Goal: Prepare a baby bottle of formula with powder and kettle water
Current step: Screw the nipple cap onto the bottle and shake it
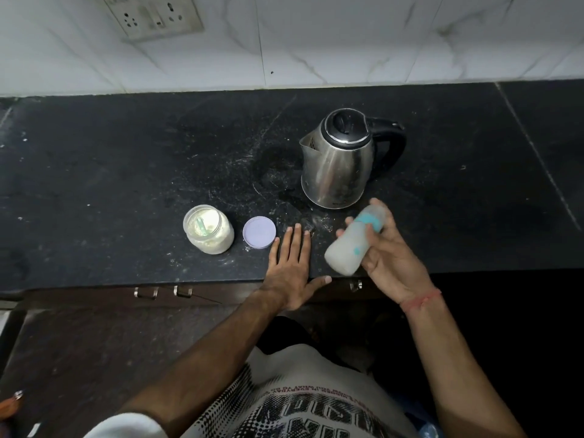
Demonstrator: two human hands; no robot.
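1. My right hand (390, 248) grips the capped, milky-white plastic baby bottle (350, 245) with teal collar, tilted over the front edge of the black stone counter (126, 172).
2. My left hand (289, 263) lies flat and open, holding nothing.
3. Powder and water seem already in (the bottle is blurred); I judge mixing remains.
4. The open glass powder jar (209, 229) awaits its lilac round lid (259, 232).

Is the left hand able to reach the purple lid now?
Probably yes. The left hand lies flat and holds nothing, its fingertips just beside the purple lid, and nothing stands between them on the counter.
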